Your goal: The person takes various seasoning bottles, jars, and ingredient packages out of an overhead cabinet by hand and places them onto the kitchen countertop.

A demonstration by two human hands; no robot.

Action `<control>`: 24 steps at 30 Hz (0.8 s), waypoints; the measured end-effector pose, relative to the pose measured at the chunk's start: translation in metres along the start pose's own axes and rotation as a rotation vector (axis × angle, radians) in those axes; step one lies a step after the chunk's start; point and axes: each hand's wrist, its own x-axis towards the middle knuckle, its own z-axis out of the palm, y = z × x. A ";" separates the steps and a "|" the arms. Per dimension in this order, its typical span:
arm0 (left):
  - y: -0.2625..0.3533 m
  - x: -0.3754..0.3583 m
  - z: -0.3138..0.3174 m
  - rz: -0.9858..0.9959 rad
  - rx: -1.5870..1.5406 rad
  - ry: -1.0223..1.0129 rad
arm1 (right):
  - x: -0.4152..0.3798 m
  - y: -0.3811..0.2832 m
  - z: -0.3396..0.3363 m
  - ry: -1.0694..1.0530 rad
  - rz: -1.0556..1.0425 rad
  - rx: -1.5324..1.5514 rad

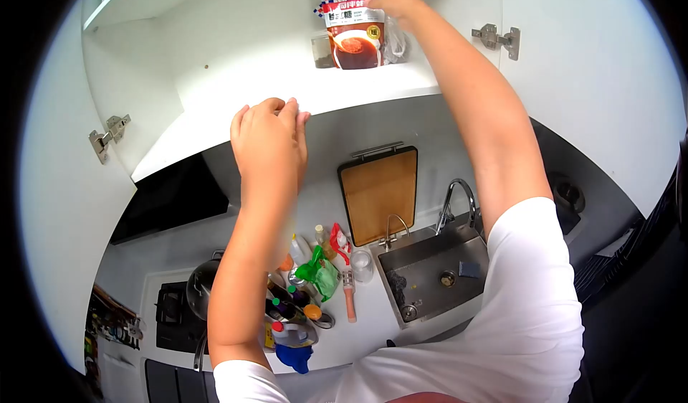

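A bag of brown sugar [352,34] stands upright on the white cabinet shelf [236,91]. It has a blue-and-red checked top and a picture of a spoon over a dark bowl. My right hand [398,5] reaches up to its upper right edge, fingers closed there and partly hidden behind the bag. Against the shelf's front edge, to the left and lower, is my left hand [266,136]. Its fingers are curled together with the back of the hand towards me, and what lies between them is hidden. A small clear container [322,50] and a crumpled clear plastic bag [395,41] flank the sugar.
Cabinet doors stand open on both sides, with hinges [109,136] showing. Below are a sink [430,274] with a tap [453,202], a cutting board [380,195] against the wall, a glass jar [362,265], several bottles [290,302] and a pan [203,288] on the stove.
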 end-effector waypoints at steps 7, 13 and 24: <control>-0.012 0.019 -0.015 0.052 -0.083 -0.157 | -0.038 -0.009 0.030 -0.053 -0.086 0.426; -0.019 0.057 -0.013 -0.284 -0.230 -0.483 | -0.107 -0.055 0.005 -0.044 -0.437 0.384; 0.055 -0.030 -0.077 -0.591 -1.495 -0.448 | -0.317 -0.022 -0.045 -0.297 -0.475 0.573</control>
